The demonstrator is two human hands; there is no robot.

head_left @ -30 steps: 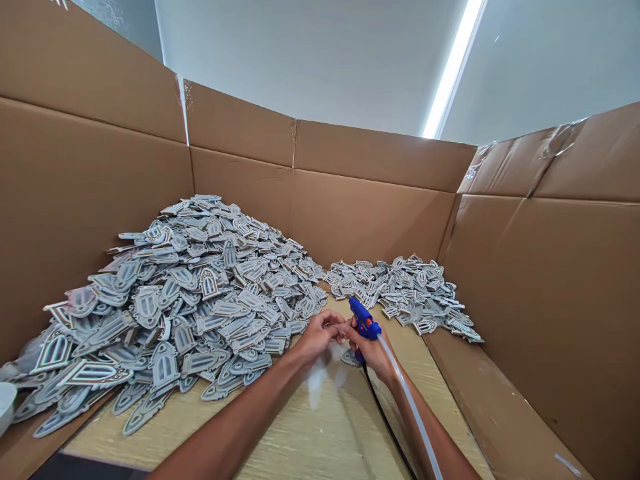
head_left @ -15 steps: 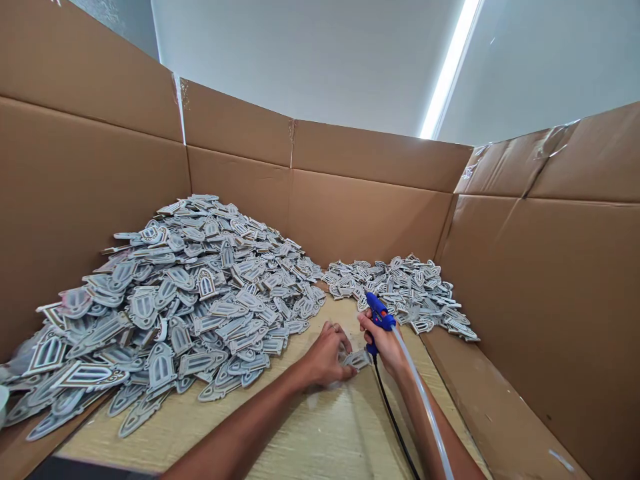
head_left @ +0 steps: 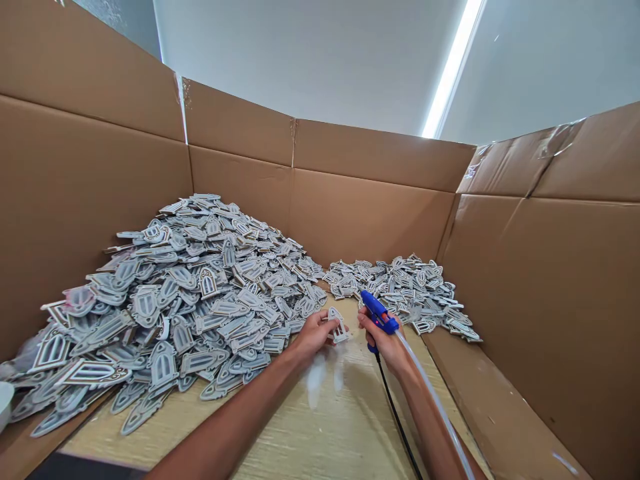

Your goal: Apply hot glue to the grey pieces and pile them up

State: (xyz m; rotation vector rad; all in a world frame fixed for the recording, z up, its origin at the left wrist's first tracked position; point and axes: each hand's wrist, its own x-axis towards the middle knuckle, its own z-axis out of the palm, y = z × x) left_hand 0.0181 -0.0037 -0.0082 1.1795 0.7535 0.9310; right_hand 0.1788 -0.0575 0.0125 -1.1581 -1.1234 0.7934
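Note:
My left hand (head_left: 316,333) pinches a small arched white-grey piece (head_left: 337,325) with window-like slots, raised above the wooden table (head_left: 320,427). To its right, my right hand (head_left: 383,337) is wrapped round the handle of a blue glue gun (head_left: 379,311), its nozzle pointing up and left towards the piece but apart from it. A clear glue stick (head_left: 433,393) runs from the back of the gun along my forearm, and a black cord (head_left: 395,417) hangs from the handle.
A tall pile of similar arched pieces (head_left: 200,300) covers the left side. A lower pile (head_left: 405,287) lies at the back right. Cardboard walls (head_left: 370,207) enclose the table at the left, back and right. Part of a white round object (head_left: 5,400) shows at the left edge.
My left hand has risen from the table surface and moved slightly left, now holding the piece upright. The glue gun has shifted slightly and remains in my right hand.

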